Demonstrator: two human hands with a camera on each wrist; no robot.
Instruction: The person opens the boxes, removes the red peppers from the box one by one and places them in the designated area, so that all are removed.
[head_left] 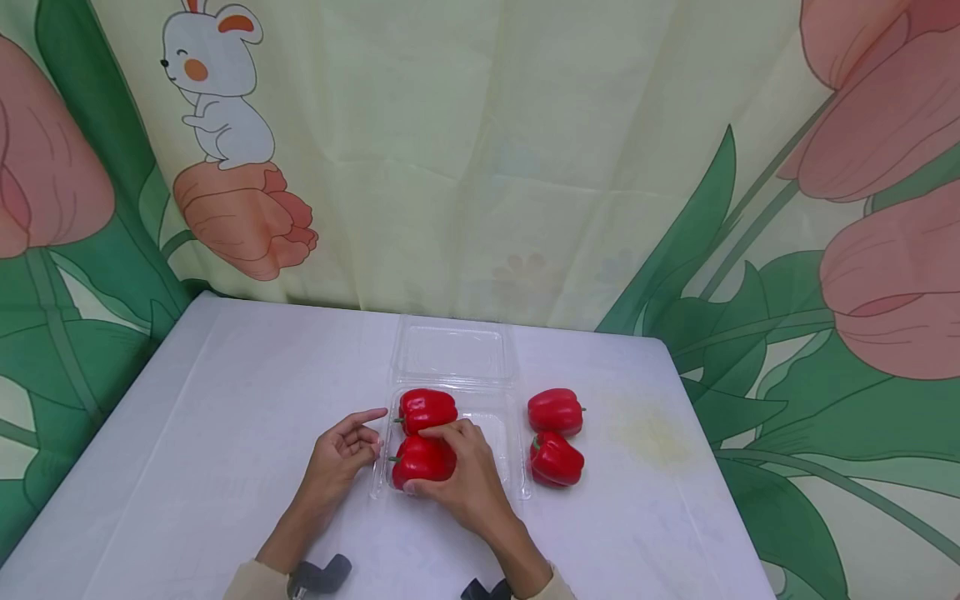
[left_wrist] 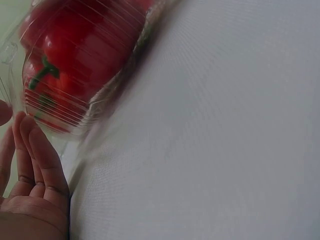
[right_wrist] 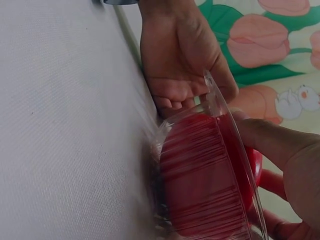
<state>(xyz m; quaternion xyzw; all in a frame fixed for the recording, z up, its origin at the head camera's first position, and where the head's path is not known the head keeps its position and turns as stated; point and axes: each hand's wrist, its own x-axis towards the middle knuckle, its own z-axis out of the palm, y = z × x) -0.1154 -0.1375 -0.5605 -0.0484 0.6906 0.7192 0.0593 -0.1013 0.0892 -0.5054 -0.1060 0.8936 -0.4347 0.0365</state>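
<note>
Fingers (head_left: pixel 448 435) of the right hand (head_left: pixel 468 479) cover the right side of the near pepper (head_left: pixel 417 458), and the palm hides some of the floor of the box (head_left: pixel 495 429). This pepper lies at the near left corner of the clear box, between the thumb on its near side and the fingertips on its far side; the hand is curved round it, spread about as wide as the pepper, though how firmly it grips cannot be told. Just beyond the fingertips, at the far left corner of the box, lies the far pepper (head_left: pixel 427 407). The left hand (head_left: pixel 337 454) is just left of the box, index finger stretched toward the wall, other fingers loosely bent, holding nothing; whether a fingertip touches the plastic is hard to make out. Both wrist views show red through ribbed plastic, which blurs the outlines, and each cuts off part of its own hand. The lid (head_left: pixel 453 350) lies open, its outline faint, by the far edge of the tabletop (head_left: pixel 225 417). Right of the box lies one loose pepper (head_left: pixel 555 411), with another loose pepper (head_left: pixel 557 460) close against it on the side toward the near edge, which is itself out of frame. Both sleeves (head_left: pixel 258 579) are cut off.
</note>
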